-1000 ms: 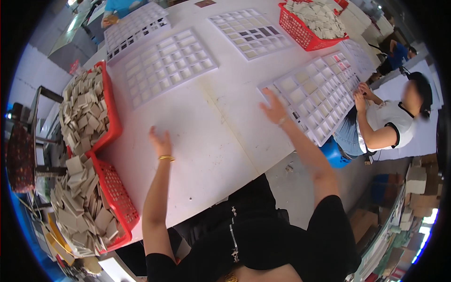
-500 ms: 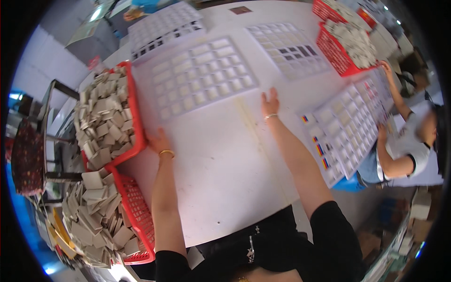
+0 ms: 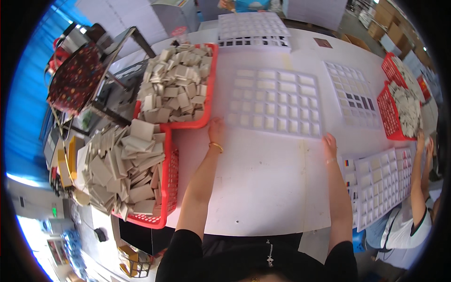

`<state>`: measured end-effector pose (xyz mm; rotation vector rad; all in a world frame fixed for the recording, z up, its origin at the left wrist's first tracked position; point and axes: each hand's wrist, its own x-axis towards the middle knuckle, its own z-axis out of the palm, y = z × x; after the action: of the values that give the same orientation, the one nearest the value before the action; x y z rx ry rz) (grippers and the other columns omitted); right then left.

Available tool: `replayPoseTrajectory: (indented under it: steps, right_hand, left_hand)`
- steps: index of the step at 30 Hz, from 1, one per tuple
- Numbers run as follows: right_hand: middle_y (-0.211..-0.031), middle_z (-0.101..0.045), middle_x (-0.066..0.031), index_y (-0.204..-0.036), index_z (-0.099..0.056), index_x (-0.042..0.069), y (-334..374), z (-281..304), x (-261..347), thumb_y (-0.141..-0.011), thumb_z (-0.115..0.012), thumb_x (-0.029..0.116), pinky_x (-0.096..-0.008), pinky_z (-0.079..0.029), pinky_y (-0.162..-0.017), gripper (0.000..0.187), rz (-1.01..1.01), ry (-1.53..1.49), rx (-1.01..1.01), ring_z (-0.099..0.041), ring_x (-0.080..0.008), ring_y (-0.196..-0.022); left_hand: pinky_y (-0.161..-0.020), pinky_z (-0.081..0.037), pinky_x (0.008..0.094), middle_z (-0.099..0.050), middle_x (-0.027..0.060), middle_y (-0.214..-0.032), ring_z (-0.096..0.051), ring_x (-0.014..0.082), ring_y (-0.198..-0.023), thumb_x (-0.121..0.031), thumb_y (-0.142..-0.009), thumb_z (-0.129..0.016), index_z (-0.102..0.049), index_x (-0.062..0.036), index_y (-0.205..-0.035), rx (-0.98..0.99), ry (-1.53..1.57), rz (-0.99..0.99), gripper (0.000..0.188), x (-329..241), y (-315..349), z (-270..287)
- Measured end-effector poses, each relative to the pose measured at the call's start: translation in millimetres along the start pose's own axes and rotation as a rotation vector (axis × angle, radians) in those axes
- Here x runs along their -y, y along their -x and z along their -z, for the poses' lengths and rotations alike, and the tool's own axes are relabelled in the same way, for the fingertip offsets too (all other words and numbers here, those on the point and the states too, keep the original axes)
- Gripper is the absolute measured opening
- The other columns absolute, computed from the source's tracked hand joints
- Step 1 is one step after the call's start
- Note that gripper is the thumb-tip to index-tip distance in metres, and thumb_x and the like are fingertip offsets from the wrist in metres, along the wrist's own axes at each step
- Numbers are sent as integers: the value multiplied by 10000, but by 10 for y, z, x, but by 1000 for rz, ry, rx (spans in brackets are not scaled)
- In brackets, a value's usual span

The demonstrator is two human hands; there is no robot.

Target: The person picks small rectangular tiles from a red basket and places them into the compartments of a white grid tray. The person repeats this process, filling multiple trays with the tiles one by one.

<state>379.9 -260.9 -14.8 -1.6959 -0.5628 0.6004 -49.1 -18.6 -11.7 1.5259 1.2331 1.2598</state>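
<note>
- My left hand [image 3: 216,129] and right hand [image 3: 329,142] lie spread at the near corners of the white grid tray [image 3: 275,101], mid-table.
- It looks light, thin, flexible — I'd grip both corners evenly.

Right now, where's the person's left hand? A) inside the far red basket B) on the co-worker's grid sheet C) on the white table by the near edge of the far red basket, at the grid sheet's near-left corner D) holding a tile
C: the left hand lies empty on the white table, beside the far red basket and the grid sheet.
</note>
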Motion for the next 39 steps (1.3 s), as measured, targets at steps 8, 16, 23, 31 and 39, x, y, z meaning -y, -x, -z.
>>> replayPoseTrajectory:
  steps: [8, 16, 23, 31, 39]
  right_hand:
    - [-774, -588, 9, -983, -667, 12, 1822, 895, 572, -912, -593, 302, -215, -411, -625, 308, -155, 292, 246, -506, -70, -688]
    - [-697, -665, -97, -863, -662, -54, 2535, 1340, 917, -896, -607, 255, -275, -507, -607, 315, -430, 508, 612, -638, -159, -599]
    - [-671, -639, -133, -798, -651, 46, 2584, 1373, 776, -834, -644, 317, -405, -484, -627, 273, 39, 1224, 340, -627, -303, -667]
    - [-672, -607, -94, -855, -627, 61, 2698, 1043, 1131, -830, -650, 259, -339, -471, -600, 201, 156, 936, 281, -595, -234, -618]
    - [-739, -634, -109, -878, -637, 72, 2822, 804, 1102, -790, -659, 231, -372, -492, -641, 183, 225, 883, 263, -625, -271, -682]
  left_hand:
    - [-859, -467, 382, -642, 168, -1036, -635, 279, -970, -205, -890, -614, -473, -16, -1151, -26, -261, 114, 351, -707, 2187, 1050]
    - [-726, -489, 442, -685, 137, -760, -652, 364, -756, -310, -874, -600, -436, -16, -1159, 311, -666, 301, 441, -1402, 2949, 1972]
    - [-740, -477, 406, -664, 61, -846, -632, 271, -794, -195, -835, -628, -630, -101, -984, 374, -748, -3, 176, -1927, 2863, 2125]
    - [-1049, -296, 491, -365, 103, -1427, -301, 315, -1335, -159, -655, -740, -479, -123, -1284, 191, -1328, -130, 683, -2574, 2182, 3134]
    - [-1089, -230, 499, -465, 22, -1333, -384, 230, -1281, -135, -677, -735, -395, -210, -1377, 328, -1700, -89, 782, -2122, 1785, 3316]
